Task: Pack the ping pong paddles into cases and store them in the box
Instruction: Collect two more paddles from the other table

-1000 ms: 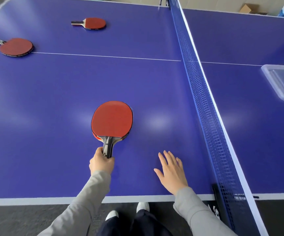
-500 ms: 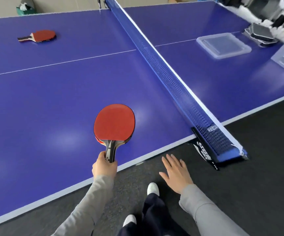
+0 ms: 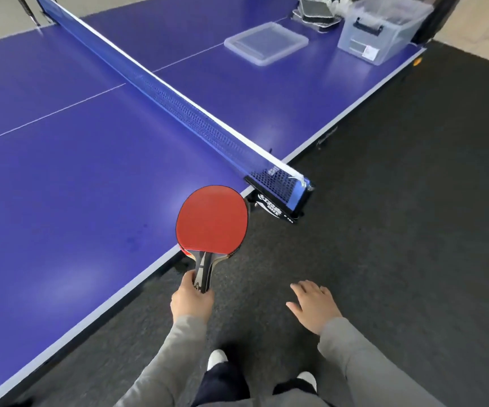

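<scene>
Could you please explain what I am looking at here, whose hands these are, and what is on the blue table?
There is no machine: the camera sits on a person's head and looks down at their own hands. The left hand grips the handle of a red ping pong paddle; there may be a second paddle stacked beneath it. The right hand is open and holds nothing. They stand beside the blue table, near the net. Beyond the net lie a clear lid, a clear storage box and dark paddle cases.
</scene>
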